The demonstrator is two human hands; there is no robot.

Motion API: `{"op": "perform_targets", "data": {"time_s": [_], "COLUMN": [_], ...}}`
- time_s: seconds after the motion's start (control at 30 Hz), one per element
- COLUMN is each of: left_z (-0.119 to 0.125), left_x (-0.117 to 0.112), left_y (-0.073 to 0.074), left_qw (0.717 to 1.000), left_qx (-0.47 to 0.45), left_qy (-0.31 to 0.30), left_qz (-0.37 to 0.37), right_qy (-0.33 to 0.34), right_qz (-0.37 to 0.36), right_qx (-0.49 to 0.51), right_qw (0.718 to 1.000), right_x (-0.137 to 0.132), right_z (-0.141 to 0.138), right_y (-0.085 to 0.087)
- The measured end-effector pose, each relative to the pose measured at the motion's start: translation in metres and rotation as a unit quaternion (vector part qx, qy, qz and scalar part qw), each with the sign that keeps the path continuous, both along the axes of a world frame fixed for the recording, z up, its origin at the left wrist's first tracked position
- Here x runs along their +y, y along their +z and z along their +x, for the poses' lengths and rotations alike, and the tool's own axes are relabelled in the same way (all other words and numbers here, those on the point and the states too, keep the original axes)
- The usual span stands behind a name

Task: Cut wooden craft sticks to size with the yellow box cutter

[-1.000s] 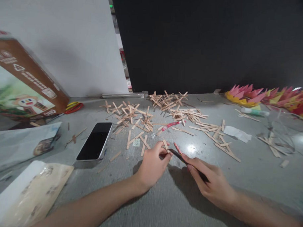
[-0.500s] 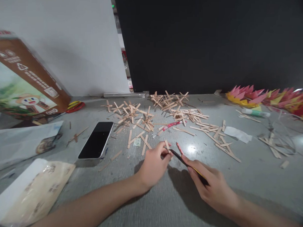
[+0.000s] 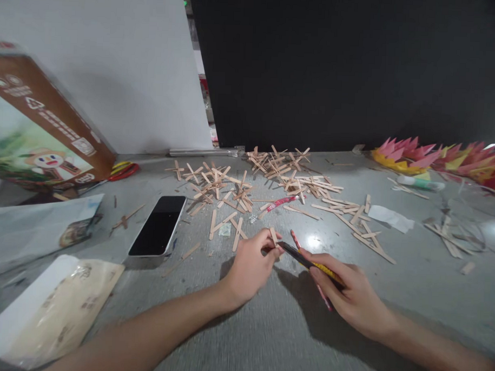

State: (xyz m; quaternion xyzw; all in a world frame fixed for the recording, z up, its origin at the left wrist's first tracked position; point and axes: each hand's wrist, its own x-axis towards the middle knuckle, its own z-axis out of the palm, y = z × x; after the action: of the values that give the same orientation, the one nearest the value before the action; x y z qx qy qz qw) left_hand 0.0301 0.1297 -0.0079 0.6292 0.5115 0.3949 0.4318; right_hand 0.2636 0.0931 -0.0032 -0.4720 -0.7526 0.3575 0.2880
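My left hand (image 3: 253, 266) is closed in a pinch around a short piece of wooden craft stick (image 3: 273, 236), which points up from the fingertips. In my right hand (image 3: 351, 294) is a black-and-yellow utility knife (image 3: 328, 271), its dark tip touching or very close to the stick by the left fingers. A thin red patterned rod like a pencil (image 3: 295, 239) passes behind the right fingers, and its far end shows below them. Whether it lies on the table or touches the hand, I cannot tell. Just beyond the hands are loose craft sticks (image 3: 237, 234).
Crossed craft sticks (image 3: 215, 181) are heaped along the back of the grey table (image 3: 242, 347). A phone (image 3: 159, 225) and plastic packets (image 3: 64, 309) lie left, near a printed box (image 3: 50, 130). Pink and yellow paper shapes (image 3: 406, 156), a glue stick (image 3: 420, 183) and white paper (image 3: 391, 218) lie right.
The right hand and knife have tilted slightly, showing more of the yellow handle. More of the red rod's lower end is visible. The left hand keeps its pinch on the stick.
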Motion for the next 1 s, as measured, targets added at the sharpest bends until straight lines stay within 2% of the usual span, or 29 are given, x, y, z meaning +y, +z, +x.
{"op": "perform_targets", "data": {"time_s": [0.27, 0.43, 0.57, 0.63, 0.8, 0.83, 1.0], "left_z": [0.0, -0.001, -0.002, -0.001, 0.002, 0.003, -0.002], "left_x": [0.001, 0.001, 0.002, 0.002, -0.003, -0.003, 0.001], "left_y": [-0.003, -0.004, -0.004, -0.004, 0.0, 0.001, 0.0], "left_qw": [1.0, 1.0, 1.0, 1.0, 1.0, 1.0, 0.998], "left_qx": [-0.004, 0.002, 0.001, -0.002, -0.001, -0.004, -0.029], "left_qy": [-0.002, -0.006, -0.006, -0.005, -0.024, -0.025, 0.047], "left_qz": [0.0, 0.005, 0.009, 0.01, 0.005, 0.0, -0.035], "right_qy": [-0.014, -0.024, -0.027, -0.028, -0.018, -0.029, -0.117], "right_qz": [-0.121, -0.193, -0.222, -0.229, -0.301, -0.294, -0.167], "right_qx": [0.066, 0.132, 0.177, 0.191, 0.198, 0.203, 0.19], "right_qw": [0.99, 0.972, 0.958, 0.954, 0.933, 0.934, 0.96], "right_x": [0.001, 0.002, 0.003, 0.004, 0.001, -0.001, -0.002], "right_z": [0.002, 0.0, -0.001, -0.003, -0.009, -0.009, 0.007], "right_y": [-0.003, -0.002, 0.002, 0.005, 0.008, 0.009, 0.008]}}
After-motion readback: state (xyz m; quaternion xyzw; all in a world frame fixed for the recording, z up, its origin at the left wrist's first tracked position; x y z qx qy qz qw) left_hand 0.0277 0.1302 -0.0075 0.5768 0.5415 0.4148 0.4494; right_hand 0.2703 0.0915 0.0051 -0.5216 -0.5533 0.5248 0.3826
